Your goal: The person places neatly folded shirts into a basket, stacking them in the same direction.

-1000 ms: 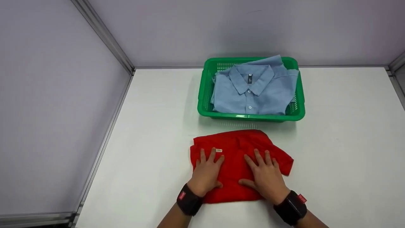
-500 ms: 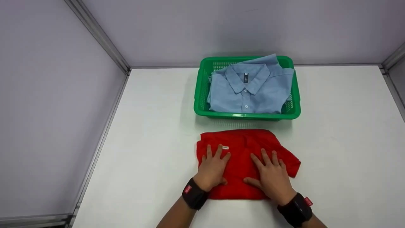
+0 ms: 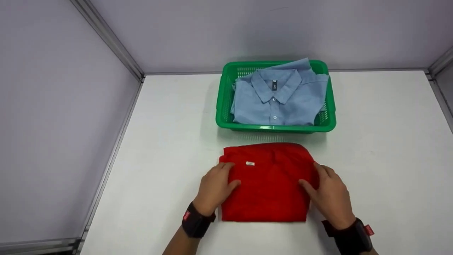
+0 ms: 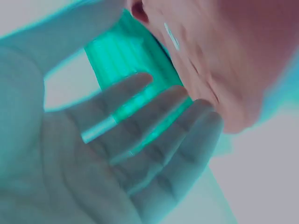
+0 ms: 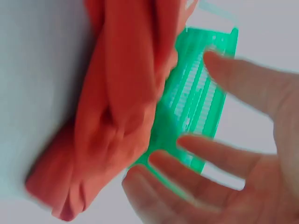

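Observation:
A folded red shirt (image 3: 269,191) with a small white label lies on the white table, in front of the basket. At its left edge is my left hand (image 3: 214,187), thumb over the cloth and fingertips at the border. My right hand (image 3: 331,194) is at the opposite edge, its thumb over the red fabric and its fingers along the side. Both wrist views show the fingers (image 4: 163,135) loosely extended beside the shirt, palms facing it. In the right wrist view, the shirt's side (image 5: 126,93) hangs in soft folds near the fingertips.
Behind the shirt stands a green plastic basket (image 3: 276,129) holding a folded light blue button-up shirt (image 3: 293,102). Grey wall panels (image 3: 226,32) with metal framing border the white table (image 3: 170,141) at the back and sides.
Both hands have moved outward from lying flat on the red shirt to its left and right edges. The corner jutting out at the right no longer shows beyond the right hand.

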A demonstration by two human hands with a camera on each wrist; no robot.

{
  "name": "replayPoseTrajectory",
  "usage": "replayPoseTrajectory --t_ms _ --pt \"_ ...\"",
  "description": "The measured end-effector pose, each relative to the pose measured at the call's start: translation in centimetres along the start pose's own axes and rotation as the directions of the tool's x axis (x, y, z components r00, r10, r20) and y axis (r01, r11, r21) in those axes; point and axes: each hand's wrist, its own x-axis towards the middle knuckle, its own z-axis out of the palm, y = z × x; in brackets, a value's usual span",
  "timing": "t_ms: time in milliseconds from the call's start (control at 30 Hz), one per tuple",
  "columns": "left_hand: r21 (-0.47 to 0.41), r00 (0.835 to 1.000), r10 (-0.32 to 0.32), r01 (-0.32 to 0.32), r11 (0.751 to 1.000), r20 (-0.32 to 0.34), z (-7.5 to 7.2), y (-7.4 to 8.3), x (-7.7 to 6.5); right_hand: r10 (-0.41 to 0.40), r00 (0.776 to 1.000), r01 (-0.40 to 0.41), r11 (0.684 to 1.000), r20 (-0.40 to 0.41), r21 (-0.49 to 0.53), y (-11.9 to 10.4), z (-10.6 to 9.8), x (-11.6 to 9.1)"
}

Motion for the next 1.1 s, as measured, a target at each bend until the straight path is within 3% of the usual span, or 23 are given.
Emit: replayPoseTrajectory --t_ms 100,200,367,500,633,833,1100 --pt "-0.027 0.995 -0.099 0.098 0.995 -0.029 -0.3 -0.6 0.3 0.034 0.999 -0.034 0.999 0.019 0.001 0.3 0.0 0.4" --pt "-0.057 0.987 -0.162 0.162 0.985 0.011 -0.1 -1.0 0.8 0.044 0.997 -0.043 0.999 0.069 -0.013 0.2 0.6 0.9" --pt "-0.156 0.974 -0.22 0.225 0.962 0.047 0.4 -1.4 1.9 0.059 0.995 -0.056 0.998 0.081 -0.035 -0.6 1.3 2.1" --pt "-0.225 0.967 -0.243 0.255 0.94 0.078 0.6 -1.6 2.4 0.087 0.985 -0.09 0.996 0.151 0.013 -0.9 1.4 3.1" --pt "-0.26 0.964 -0.251 0.266 0.928 0.091 0.7 -1.7 2.7 0.101 0.963 -0.139 0.98 0.25 0.141 -0.7 1.4 3.8" --pt "-0.284 0.977 -0.203 0.214 0.935 0.068 0.9 -1.9 2.8 0.111 0.926 -0.222 0.933 0.36 0.282 0.3 1.4 4.7" --pt "-0.317 0.984 -0.164 0.175 0.932 0.064 0.9 -2.4 2.8 0.119 0.862 -0.365 0.82 0.493 0.441 1.5 1.3 4.9"
